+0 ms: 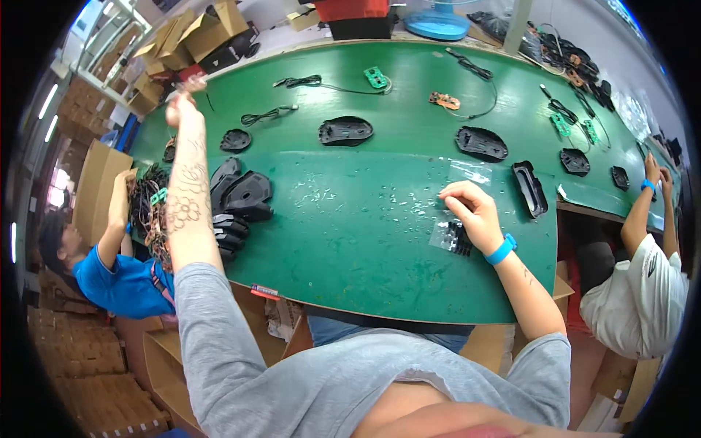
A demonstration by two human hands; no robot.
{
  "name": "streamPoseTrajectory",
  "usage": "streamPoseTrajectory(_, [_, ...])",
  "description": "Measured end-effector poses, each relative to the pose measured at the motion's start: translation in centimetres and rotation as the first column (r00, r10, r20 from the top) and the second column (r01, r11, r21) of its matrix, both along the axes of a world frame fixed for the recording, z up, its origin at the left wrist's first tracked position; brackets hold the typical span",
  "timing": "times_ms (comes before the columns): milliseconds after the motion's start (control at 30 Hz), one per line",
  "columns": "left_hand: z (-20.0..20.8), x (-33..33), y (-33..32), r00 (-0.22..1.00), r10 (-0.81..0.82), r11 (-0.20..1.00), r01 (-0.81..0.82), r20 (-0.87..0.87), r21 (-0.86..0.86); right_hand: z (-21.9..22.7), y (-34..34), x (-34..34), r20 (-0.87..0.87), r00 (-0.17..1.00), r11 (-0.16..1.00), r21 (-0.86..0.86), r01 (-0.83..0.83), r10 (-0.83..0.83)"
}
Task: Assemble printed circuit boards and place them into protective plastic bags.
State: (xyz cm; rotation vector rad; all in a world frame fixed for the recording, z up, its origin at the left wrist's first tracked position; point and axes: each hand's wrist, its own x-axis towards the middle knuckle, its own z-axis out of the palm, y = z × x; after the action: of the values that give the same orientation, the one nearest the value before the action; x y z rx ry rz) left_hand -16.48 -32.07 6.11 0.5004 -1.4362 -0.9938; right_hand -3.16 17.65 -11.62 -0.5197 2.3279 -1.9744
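My left arm reaches far out to the left. Its hand (pixel 186 98) is smeared by motion above the bench's far left edge, so its fingers and anything in them cannot be read. My right hand (pixel 475 212) rests over the green mat with fingers loosely bent, thumb apart from the forefinger, and nothing visible between them. Under it lies a small clear bag (pixel 442 236) beside several small black strips (pixel 460 239). Small clear bits (pixel 409 201) are scattered over the mat. Black mouse shells (pixel 248 194) are piled beside my left forearm.
Along the green bench lie a mouse shell (pixel 346 131), another shell (pixel 482 143), a black tray-like part (pixel 529 190), a green circuit board (pixel 376 77) with cable and an orange board (pixel 445 101). A person in blue (pixel 120 281) is at left, another in white (pixel 635 299) at right.
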Motion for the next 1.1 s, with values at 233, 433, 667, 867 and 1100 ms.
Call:
streamPoseTrajectory(233, [-4.4, 3.6, 6.1, 0.933, -0.255, 0.959, 0.277, 0.253, -0.055, 0.3, -0.6, -0.1, -0.057, 0.998, 0.999, 0.016, -0.033, 0.034])
streamPoseTrajectory(433, [-7.0, 3.2, 4.1, 0.774, -0.405, 0.871, 0.488, 0.486, -0.052, 0.5, -0.8, -0.1, -0.071, 0.996, 0.997, 0.059, -0.047, 0.051])
streamPoseTrajectory(667, [-12.5, 1.9, 7.4, 0.491, -0.566, 0.555, 0.821, 0.662, -0.135, 0.5, -0.6, 0.3, -0.008, 0.998, 0.997, 0.06, -0.058, 0.058])
streamPoseTrajectory(867, [-14.5, 13.7, 25.6, 0.336, -0.443, -0.078, 0.909, 0.831, -0.409, 1.7, 0.2, -1.1, 0.273, 0.962, 0.963, -0.261, 0.07, 0.004])
streamPoseTrajectory(1100, [-17.0, 14.6, 28.8, 0.259, -0.423, -0.185, 0.914, 0.868, -0.362, 2.3, 1.1, -1.0, -0.122, 0.982, 0.989, 0.013, 0.145, -0.143])
